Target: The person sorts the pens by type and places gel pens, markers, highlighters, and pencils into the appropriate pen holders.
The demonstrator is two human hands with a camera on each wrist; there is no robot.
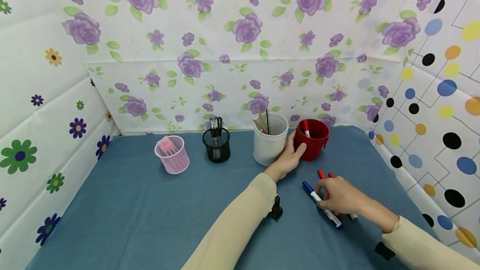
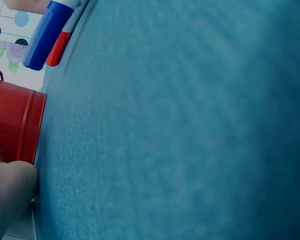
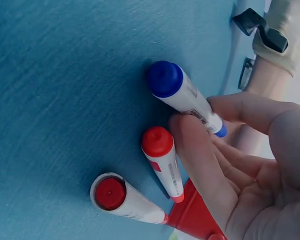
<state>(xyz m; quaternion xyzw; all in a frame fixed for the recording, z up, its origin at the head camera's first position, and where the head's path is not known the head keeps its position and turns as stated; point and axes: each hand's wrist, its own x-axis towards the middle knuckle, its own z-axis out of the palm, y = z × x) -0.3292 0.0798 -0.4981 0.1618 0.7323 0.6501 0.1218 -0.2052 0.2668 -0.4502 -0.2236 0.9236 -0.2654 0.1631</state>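
Observation:
My left hand (image 1: 288, 158) holds the left side of a small red bucket (image 1: 312, 138), its thumb across the front and its fingers between the bucket and a white cup (image 1: 271, 143). One red-capped marker (image 1: 306, 128) stands inside the bucket. My right hand (image 1: 343, 195) pinches a blue marker (image 3: 190, 102) between thumb and fingers; it slants over the blue cloth. Beside those fingers are two red markers: one red marker (image 3: 165, 165) is nearest the hand, and another red marker (image 3: 132, 202) is farther out. The right hand partly covers both in the head view.
The white cup carries several thin sticks. Left of it stand a black mesh cup (image 1: 218, 153) with pens and a pink cup (image 1: 176, 161) with pink-topped items. A floral sheet (image 1: 221, 91) hangs behind the blue cloth (image 1: 150, 211), and a dotted sheet (image 1: 431, 136) borders the right.

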